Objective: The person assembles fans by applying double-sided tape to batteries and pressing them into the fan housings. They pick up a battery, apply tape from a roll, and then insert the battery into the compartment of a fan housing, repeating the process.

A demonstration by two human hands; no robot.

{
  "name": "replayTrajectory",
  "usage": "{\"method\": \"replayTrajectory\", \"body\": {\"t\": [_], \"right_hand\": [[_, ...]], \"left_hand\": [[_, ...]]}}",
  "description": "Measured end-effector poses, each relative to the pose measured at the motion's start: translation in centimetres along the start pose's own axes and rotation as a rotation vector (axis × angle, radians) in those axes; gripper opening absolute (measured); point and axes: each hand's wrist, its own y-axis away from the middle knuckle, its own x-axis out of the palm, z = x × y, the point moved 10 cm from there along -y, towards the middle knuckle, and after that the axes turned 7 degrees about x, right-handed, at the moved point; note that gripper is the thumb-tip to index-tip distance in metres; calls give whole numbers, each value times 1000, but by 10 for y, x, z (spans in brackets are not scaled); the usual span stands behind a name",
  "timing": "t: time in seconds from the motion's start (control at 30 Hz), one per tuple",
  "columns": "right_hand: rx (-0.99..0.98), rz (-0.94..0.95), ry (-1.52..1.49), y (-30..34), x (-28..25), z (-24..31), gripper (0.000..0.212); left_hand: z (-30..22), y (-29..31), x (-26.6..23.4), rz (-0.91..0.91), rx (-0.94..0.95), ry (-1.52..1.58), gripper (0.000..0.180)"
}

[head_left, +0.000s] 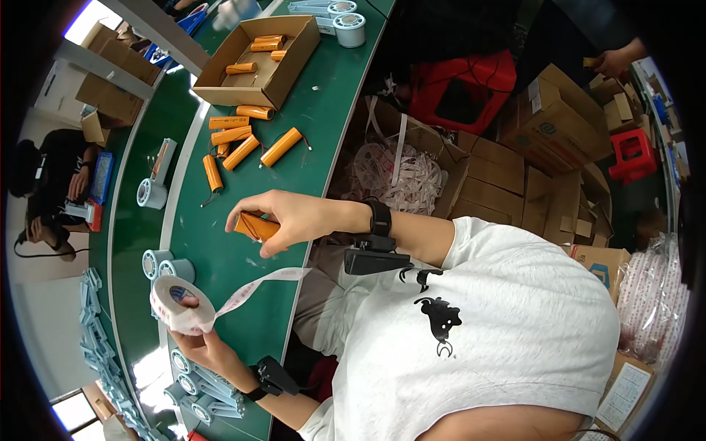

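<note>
My right hand (294, 215), in the middle of the view, is closed around an orange cylindrical battery pack (254, 226) above the green table. Much of that pack is hidden by the fingers. Lower down, my left hand (209, 351) grips a roll of white tape (168, 314) with reddish print, one finger poking into its core. A loose tape strip (254, 284) runs from the roll toward the table's near edge. Several more battery packs (241, 152) with short leads lie beyond my right hand, in front of a cardboard box (288, 77) holding a few others.
Light-blue tape dispensers (213, 389) cluster beside my left forearm, with tape reels (175, 270) nearby. More dispensers stand at the far end of the green table (331, 110). An open carton of waste strips (412, 176) and a red stool (463, 88) are off the table. Another person (62, 176) sits across.
</note>
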Motion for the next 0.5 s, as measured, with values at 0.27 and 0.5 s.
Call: {"method": "replayTrajectory", "body": {"t": [0.27,0.5], "right_hand": [[458,76,-501,-5,43,-36,35],[449,23,-669,-3,49,-35,32]], "left_hand": [[-20,31,-17,-90,288,586,51],[-3,33,17,-48,67,-117,48]]}}
